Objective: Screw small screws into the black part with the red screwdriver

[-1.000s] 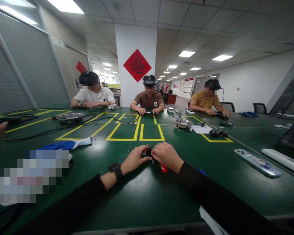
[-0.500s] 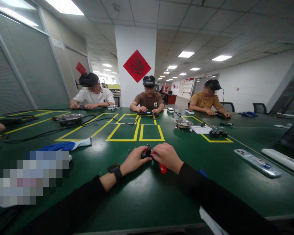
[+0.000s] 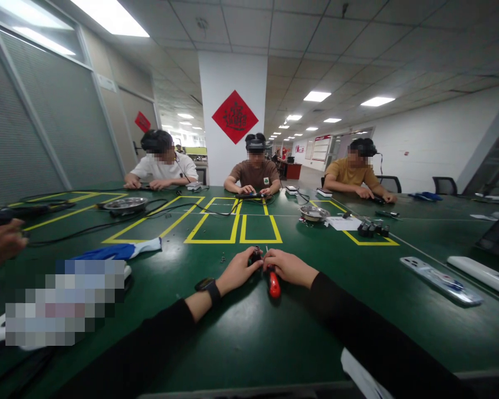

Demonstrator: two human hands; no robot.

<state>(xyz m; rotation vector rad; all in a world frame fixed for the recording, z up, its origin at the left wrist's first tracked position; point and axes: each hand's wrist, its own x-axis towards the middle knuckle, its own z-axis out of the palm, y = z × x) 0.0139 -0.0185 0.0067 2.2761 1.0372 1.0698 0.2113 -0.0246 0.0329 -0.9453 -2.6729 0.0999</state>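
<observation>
Glossy green tabletop [image 3: 241,343] underlies a rounded red handle [image 3: 274,286], seemingly plastic.

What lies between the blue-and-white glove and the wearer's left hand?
A few small metallic bits, nearer the left hand, in the head view.

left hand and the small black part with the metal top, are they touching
Touching: the head view shows the left hand with fingers and thumb closed around the small black part, no gap showing between them.
</observation>
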